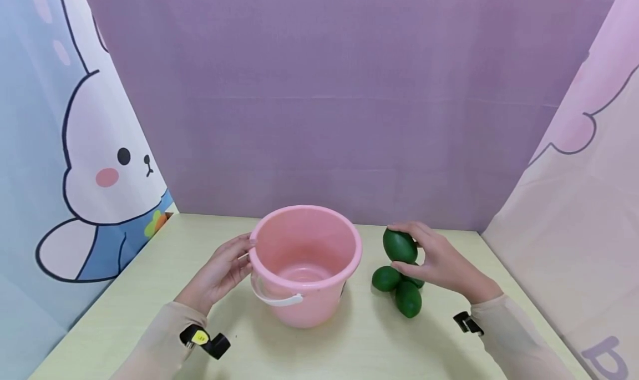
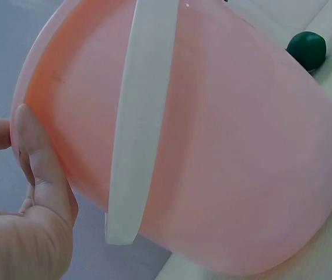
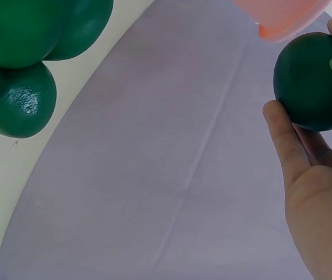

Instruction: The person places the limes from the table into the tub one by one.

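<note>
A pink bucket point(image 1: 306, 308) stands upright on the table with its white handle point(image 1: 279, 300) hanging down on the near left side. At its left rim my left hand point(image 1: 222, 269) grips the edge between thumb and fingers. In the left wrist view the thumb point(image 2: 43, 163) lies against the rim. My right hand point(image 1: 439, 261) holds a dark green avocado point(image 1: 400, 246) between thumb and fingers, raised above a small group on the table. That group includes a left avocado point(image 1: 385, 278) and a front avocado point(image 1: 408, 299); another is partly hidden behind the hand.
The pale wooden table point(image 1: 319, 358) ends at a purple cloth backdrop point(image 1: 319, 102). A rabbit-printed curtain point(image 1: 110, 191) hangs along the left and a pale printed curtain point(image 1: 574, 230) along the right. The bucket stands left of the avocados.
</note>
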Motion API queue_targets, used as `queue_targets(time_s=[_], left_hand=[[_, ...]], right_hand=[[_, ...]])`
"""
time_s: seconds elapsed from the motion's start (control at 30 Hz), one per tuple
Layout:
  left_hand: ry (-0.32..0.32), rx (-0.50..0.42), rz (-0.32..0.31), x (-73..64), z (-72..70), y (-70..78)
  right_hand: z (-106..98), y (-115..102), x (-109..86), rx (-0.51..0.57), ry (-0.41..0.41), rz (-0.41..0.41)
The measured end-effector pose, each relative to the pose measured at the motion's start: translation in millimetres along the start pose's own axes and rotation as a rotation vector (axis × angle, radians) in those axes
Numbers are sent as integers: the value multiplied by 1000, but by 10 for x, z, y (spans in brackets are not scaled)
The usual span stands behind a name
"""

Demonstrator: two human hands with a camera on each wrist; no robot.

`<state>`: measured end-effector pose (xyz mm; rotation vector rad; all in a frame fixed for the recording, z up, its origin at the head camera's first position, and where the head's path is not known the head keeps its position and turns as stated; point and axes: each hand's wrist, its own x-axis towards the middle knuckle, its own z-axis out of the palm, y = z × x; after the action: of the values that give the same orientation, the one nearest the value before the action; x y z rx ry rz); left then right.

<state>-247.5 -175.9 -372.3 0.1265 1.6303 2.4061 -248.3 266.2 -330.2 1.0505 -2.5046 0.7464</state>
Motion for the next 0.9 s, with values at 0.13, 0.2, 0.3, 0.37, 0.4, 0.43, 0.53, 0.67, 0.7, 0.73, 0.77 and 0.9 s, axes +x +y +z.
queue_targets(time_s=[0.13,0.2,0.3,0.37,0.4,0.43,0.53,0.67,0.7,0.73,0.77,0.9], left_hand=[[-1,-6,1,3,4,-2],[2,-8,3,2,3,-2],[6,-13,1,-2,3,-1],[10,-13,-1,-4,3,1],[12,-12,-2,-5,4,3],[13,-11,-3,-6,4,4],[15,-11,-4,-8,6,8],[11,-16,-4,-13,10,12],[10,-18,-4,-13,10,13],[9,-19,-4,-14,11,14],[7,-18,-5,-16,13,15],[7,-13,-5,-25,19,22]], right_hand=[[-5,7,19,0,9,-7],[-6,8,34,-3,17,-19],[-10,-1,56,-4,27,-30],[-16,-16,72,-2,29,-34],[-21,-27,80,-1,30,-33],[-26,-39,89,0,30,-33],[-38,-68,121,0,30,-36],[-43,-93,161,-6,34,-52],[-43,-99,167,-5,36,-54],[-43,-102,172,-4,38,-56],[-42,-108,176,-4,38,-55],[-40,-125,194,11,39,-45]])
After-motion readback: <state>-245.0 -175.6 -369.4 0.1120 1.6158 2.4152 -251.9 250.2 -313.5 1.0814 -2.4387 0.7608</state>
